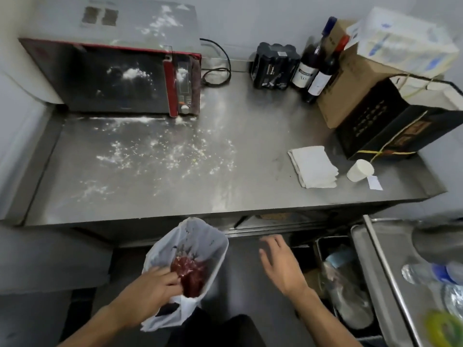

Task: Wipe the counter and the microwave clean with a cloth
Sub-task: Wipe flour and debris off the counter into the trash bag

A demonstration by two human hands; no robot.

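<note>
Below the front edge of the worktop point(250, 146), the left hand point(157, 281) grips a dark red cloth point(191, 276) inside a white bag point(200, 236). The right hand point(280, 261), spread wide and empty, hovers below that edge too, apart from the cloth.

The left forearm is slanting in from seven o'clock, and the left hand point(160, 284) is curling its fingers onto a dark red cloth point(191, 278) at its three o'clock. The right forearm is slanting in from five o'clock. The right hand point(280, 265) is hovering palm down, fingers spread toward eleven o'clock, holding nothing.
</note>
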